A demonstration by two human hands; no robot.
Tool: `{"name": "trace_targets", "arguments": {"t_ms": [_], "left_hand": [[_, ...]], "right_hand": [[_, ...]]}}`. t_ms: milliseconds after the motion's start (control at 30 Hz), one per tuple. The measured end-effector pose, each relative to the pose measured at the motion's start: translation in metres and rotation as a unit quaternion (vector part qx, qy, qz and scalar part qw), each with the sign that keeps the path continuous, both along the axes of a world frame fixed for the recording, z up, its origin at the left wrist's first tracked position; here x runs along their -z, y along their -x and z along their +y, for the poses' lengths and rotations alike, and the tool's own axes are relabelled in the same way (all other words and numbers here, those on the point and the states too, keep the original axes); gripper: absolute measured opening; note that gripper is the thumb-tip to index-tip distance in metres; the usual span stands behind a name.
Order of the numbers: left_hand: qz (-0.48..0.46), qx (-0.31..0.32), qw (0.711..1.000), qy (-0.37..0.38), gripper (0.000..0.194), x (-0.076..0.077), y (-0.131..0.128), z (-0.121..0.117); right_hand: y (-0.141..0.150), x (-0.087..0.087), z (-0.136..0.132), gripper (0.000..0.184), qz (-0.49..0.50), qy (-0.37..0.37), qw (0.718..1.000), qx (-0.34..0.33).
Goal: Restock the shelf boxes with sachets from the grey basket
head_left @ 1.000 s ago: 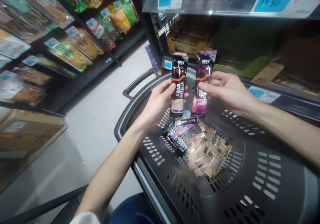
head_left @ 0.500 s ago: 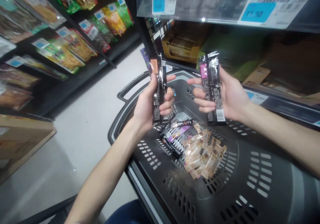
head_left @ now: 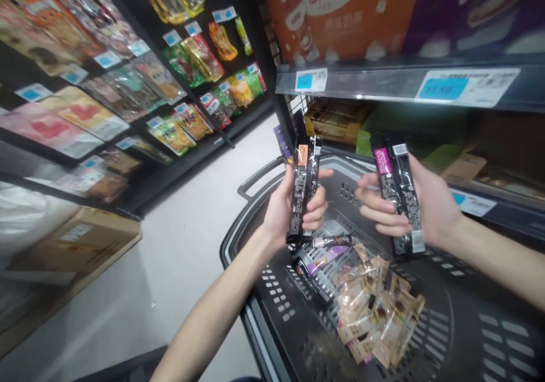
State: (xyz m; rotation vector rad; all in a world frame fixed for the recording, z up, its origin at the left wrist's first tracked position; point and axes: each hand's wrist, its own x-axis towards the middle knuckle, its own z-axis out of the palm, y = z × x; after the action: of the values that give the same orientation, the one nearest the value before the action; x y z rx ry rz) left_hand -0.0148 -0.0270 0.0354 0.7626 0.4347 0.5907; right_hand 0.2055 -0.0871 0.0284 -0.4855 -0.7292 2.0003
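My left hand is closed round black sachets with an orange label, holding them upright over the basket's far left part. In my right hand are black sachets with a magenta label, the fingers curled across their front. How many each hand holds I cannot tell. Below both hands is the dark grey shopping basket with slotted walls. A pile of beige sachets lies on its floor, beside several black sachets and a purple packet.
On the right, a shelf edge with price tags juts out above cardboard trays. Bagged snacks fill dark shelves on the left. A cardboard box stands on the pale floor at the lower left.
The camera view has tilted up and left, so hands and basket appear lower and further right. Both hands keep hold of their sachets, and the right index finger has curled in.
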Motion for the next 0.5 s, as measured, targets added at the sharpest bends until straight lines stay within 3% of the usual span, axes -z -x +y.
{"name": "trace_targets", "arguments": {"t_ms": [200, 300, 400, 500], "left_hand": [[-0.012, 0.009, 1.0, -0.006, 0.071, 0.002, 0.0, -0.001], [-0.006, 0.002, 1.0, -0.013, 0.067, 0.001, -0.001, -0.001], [0.025, -0.022, 0.999, -0.025, 0.044, 0.0, -0.003, -0.003], [0.094, -0.067, 0.991, -0.063, 0.027, 0.005, -0.007, -0.005]], "right_hand": [[-0.002, 0.003, 0.001, 0.08, 0.007, 0.005, 1.0, -0.014], [-0.001, 0.0, -0.001, 0.056, 0.019, 0.013, 1.0, -0.009], [0.003, -0.002, -0.001, 0.027, 0.021, 0.008, 0.999, 0.028], [0.009, 0.003, 0.004, 0.018, -0.062, -0.003, 0.989, 0.137]]}}
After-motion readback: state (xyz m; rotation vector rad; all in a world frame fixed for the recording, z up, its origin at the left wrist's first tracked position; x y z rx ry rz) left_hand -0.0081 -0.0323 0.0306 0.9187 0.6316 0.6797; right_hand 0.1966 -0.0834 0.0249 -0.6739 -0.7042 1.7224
